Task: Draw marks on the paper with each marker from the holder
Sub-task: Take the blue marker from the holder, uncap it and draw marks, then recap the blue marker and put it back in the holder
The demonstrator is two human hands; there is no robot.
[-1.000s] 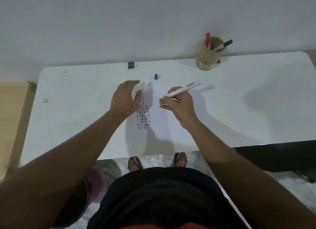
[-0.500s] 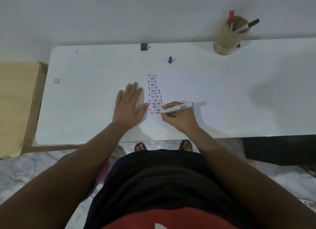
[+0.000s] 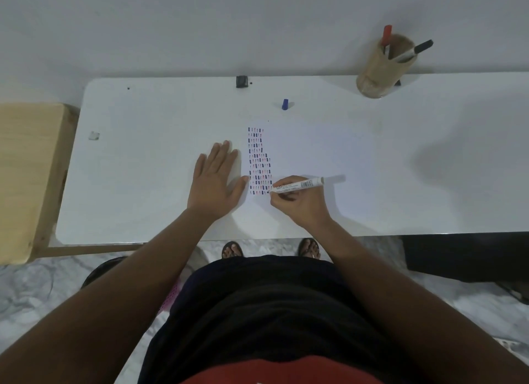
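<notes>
A white sheet of paper (image 3: 309, 154) lies on the white table (image 3: 143, 183), with columns of short blue, red and dark marks (image 3: 259, 161) along its left side. My right hand (image 3: 297, 203) grips a white marker (image 3: 297, 184), its tip at the bottom of the marks. My left hand (image 3: 216, 180) lies flat, fingers spread, just left of the marks. A blue marker cap (image 3: 285, 104) stands beyond the paper. The tan holder (image 3: 380, 71) at the back right holds a red-capped marker (image 3: 386, 38) and a black-capped marker (image 3: 415, 51).
A small black object (image 3: 241, 81) sits at the table's far edge by the wall. A scrap of tape (image 3: 94, 135) is at the left. A wooden surface (image 3: 25, 177) adjoins the table's left end. My feet (image 3: 232, 249) show under the near edge.
My right hand has moved with the marker from the top of the marks down to their bottom. My left hand shifted left and flattened beside the paper. The view tilted.
</notes>
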